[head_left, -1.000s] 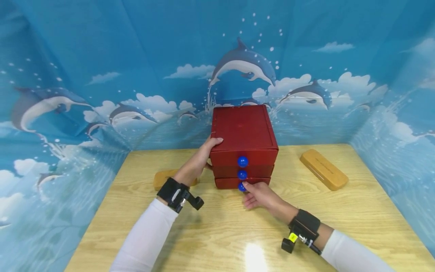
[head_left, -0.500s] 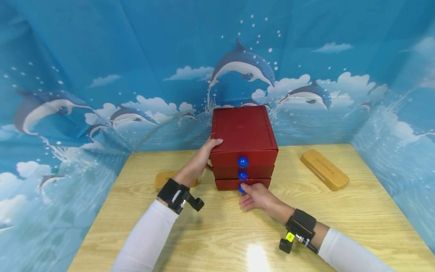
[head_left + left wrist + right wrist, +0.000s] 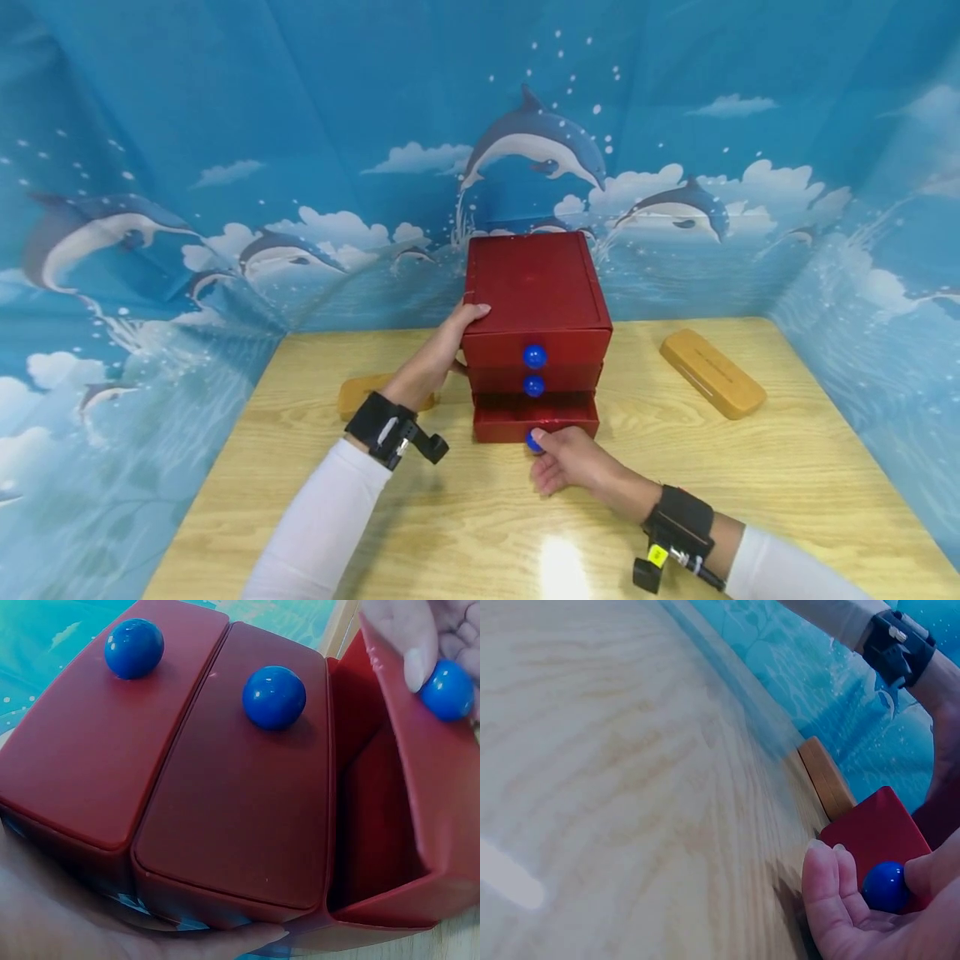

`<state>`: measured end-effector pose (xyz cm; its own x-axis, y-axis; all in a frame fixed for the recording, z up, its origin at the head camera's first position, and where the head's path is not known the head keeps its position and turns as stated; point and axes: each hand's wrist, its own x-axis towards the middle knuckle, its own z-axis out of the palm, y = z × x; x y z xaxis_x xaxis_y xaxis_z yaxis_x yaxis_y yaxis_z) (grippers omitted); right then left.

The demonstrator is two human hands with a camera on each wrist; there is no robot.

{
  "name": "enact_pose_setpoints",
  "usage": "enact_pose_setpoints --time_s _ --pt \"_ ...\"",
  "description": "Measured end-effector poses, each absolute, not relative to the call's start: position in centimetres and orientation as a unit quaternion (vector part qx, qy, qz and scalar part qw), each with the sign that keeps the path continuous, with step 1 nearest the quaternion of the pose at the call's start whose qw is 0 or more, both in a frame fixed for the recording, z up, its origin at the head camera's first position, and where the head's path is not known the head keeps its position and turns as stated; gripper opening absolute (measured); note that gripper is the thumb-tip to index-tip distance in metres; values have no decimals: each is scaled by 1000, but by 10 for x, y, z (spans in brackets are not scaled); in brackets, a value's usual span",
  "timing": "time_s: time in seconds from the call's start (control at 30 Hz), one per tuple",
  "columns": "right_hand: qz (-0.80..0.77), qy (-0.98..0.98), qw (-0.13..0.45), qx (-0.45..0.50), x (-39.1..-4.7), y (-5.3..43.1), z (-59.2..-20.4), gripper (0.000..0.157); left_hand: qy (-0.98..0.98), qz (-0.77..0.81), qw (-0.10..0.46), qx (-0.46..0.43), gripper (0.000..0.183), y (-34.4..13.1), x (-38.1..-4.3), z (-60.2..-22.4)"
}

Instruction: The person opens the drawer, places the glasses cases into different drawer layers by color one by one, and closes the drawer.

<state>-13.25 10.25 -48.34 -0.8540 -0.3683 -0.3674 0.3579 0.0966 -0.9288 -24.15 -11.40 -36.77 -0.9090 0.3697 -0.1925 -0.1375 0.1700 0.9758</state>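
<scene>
A dark red cabinet [image 3: 536,279] with three stacked drawers stands at the back of the table, each drawer bearing a round blue knob. My left hand [image 3: 442,343] rests against its left side, thumb on the top edge; in the left wrist view one finger [image 3: 232,941] lies straight along the side. The bottom drawer [image 3: 497,431] is pulled partway out, and its dark inside [image 3: 371,817] shows nothing lying in the visible part. My right hand [image 3: 572,460] pinches the bottom knob [image 3: 886,887], thumb on top, other fingers below. The upper two drawers sit closed.
A tan oblong case [image 3: 714,373] lies to the right of the cabinet. Another tan case [image 3: 360,395] is at the left, partly behind my left forearm. A blue dolphin-print cloth [image 3: 360,100] hangs behind and beside the wooden table [image 3: 450,533].
The bottom drawer has slid out toward me from its closed position, with my right hand moving along on its knob. My left hand has stayed on the cabinet.
</scene>
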Motion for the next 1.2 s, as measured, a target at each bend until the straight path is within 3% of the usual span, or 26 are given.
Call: enact_pose_setpoints --time_s 0.53,0.9,1.2 --pt "-663 695 277 2 -104 105 -478 52 743 633 201 87 59 -114 -241 -365" --pt "-655 693 301 -20 -82 106 -477 55 735 634 226 85 58 -113 -224 -339" --pt "-649 693 311 -28 -68 106 -479 58 736 637 219 72 64 -115 -240 -362"
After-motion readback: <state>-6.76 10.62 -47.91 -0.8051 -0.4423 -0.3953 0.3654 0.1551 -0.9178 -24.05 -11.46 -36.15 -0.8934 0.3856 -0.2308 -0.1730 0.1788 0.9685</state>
